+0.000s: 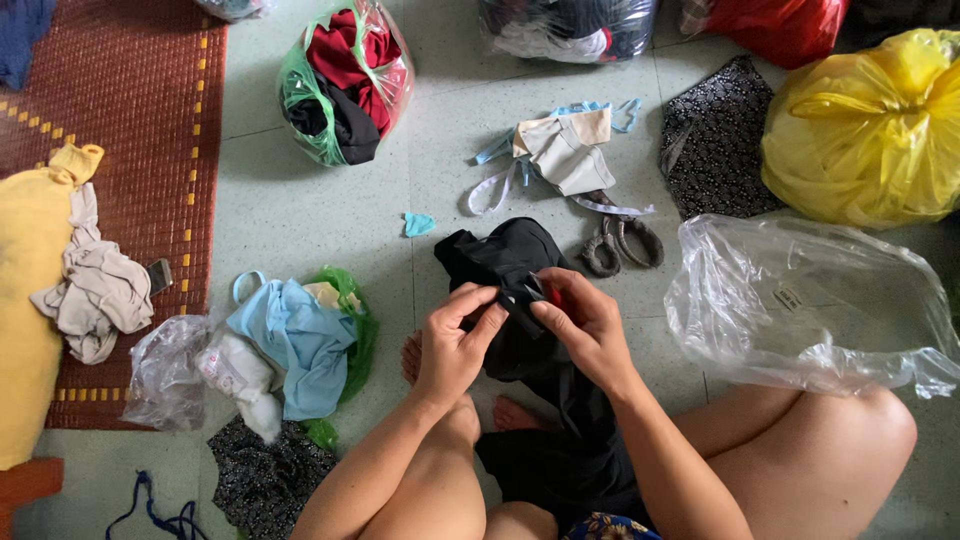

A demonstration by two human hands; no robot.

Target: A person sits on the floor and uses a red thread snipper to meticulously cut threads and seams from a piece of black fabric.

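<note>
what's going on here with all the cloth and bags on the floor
A person sits on the tiled floor with a black cloth held between both hands. The left hand pinches its edge, and the right hand works at the same spot with a small red-handled tool. A pair of scissors lies just beyond the cloth. Around them are a pile of light blue fabric, an open clear plastic bag, a full yellow bag and other bags of scraps.

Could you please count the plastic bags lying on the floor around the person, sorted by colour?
Yellow bag: 1
Red bag: 1
Green-tinted bag of red and black clothes: 1
Clear bags: 3, one empty, one full at the top, one small at the left
Total: 6
</note>
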